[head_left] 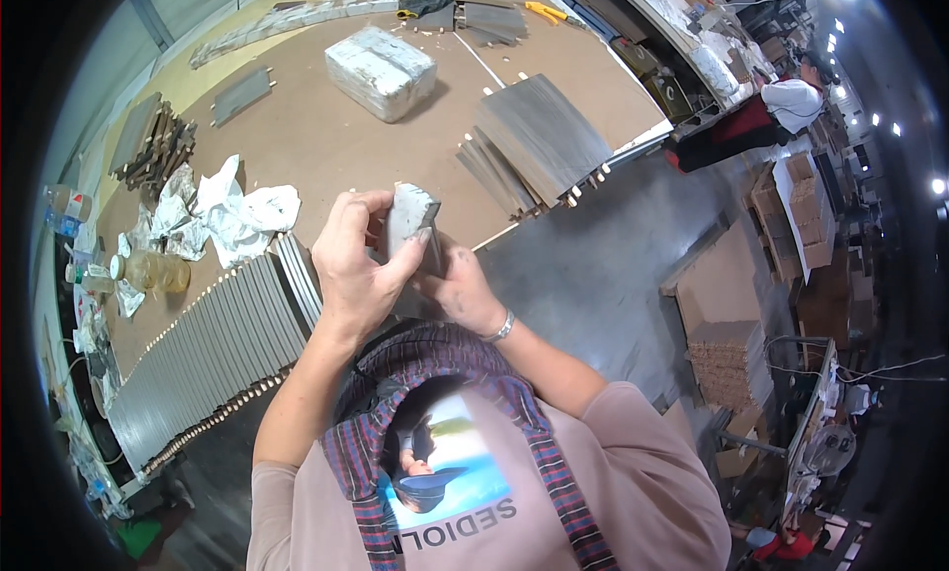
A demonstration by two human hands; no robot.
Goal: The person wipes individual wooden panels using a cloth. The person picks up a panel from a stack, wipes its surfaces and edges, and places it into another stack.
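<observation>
In front of my chest, my left hand [358, 264] is closed around a small grey block [407, 215] with a pale, worn face, its thumb pressed along the side. Closed beside it, my right hand [465, 292] grips a dark grey board [415, 302], seen at a steep angle and partly hidden by my fingers. The block and the board are close together; whether they touch is hard to tell. Just left of my hands, a long row of grey boards [213, 349] stands on edge, with light wooden pegs poking out of their ends.
The brown-topped table [326, 161] carries a white wrapped block [381, 72], a stack of grey pegged boards [544, 136], crumpled white paper [237, 200] and a jar of yellowish liquid [153, 271]. Yellow-handled pliers [546, 13] lie farther back. Another person [761, 116] stands at the right, beyond stacked cardboard [730, 358].
</observation>
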